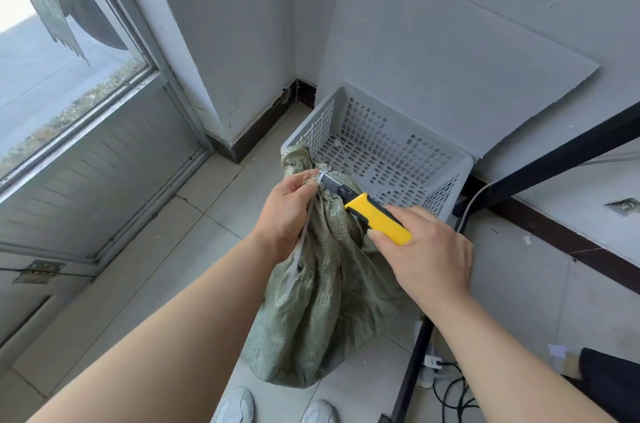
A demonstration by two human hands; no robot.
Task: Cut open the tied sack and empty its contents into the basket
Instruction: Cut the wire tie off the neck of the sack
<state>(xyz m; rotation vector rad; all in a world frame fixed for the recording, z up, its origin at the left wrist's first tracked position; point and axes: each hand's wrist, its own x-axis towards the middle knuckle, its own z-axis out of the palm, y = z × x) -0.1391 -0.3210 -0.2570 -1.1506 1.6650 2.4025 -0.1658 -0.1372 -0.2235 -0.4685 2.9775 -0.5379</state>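
1 head view, wide-angle, facing forward-down, close above sack [322, 301] and basket [464, 164].

L hand [282, 214] & R hand [426, 249] bare. L forearm [194, 311] & R forearm [502, 353] bare too, up to frame edge. Feet in pale grey-white trainers: L shoe [235, 405], R shoe [320, 412], rounded toes w/ stitched panels; only toe ends show.

Both bare forearms reach forward and down; the left hand [284, 214] grips the sack [322, 301] at its gathered neck; the right hand [429, 256] holds the yellow knife [377, 218], thumb against its handle
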